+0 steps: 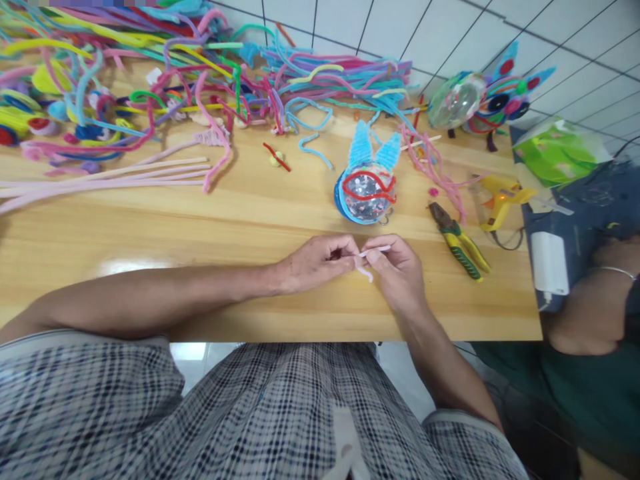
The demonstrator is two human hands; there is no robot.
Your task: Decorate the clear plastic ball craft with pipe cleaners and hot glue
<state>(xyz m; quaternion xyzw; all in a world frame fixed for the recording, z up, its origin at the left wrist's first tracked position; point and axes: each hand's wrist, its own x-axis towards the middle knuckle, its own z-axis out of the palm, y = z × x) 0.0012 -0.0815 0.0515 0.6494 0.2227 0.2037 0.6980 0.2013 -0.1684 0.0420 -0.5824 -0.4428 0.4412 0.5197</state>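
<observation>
Near the table's front edge, my left hand (323,262) and my right hand (399,272) meet, both pinching a short pale pink pipe cleaner (376,251). One end of it hangs curled below the fingertips. Just beyond my hands sits a clear ball (367,203) with a blue rim, two light blue fuzzy ears (361,147) and red pipe cleaners bent across its front. A small metal hook lies at its lower right. Farther back, a bent light blue pipe cleaner (315,152) and a short red one (284,162) rest on the wood.
Colourful pipe cleaners (345,77) are heaped along the back and left. Pliers (457,243), a yellow glue gun (503,200) and a decorated eared figure (505,103) stand or lie at right. Another person's arm (585,307) is beyond the table's right edge, near a white box (550,263).
</observation>
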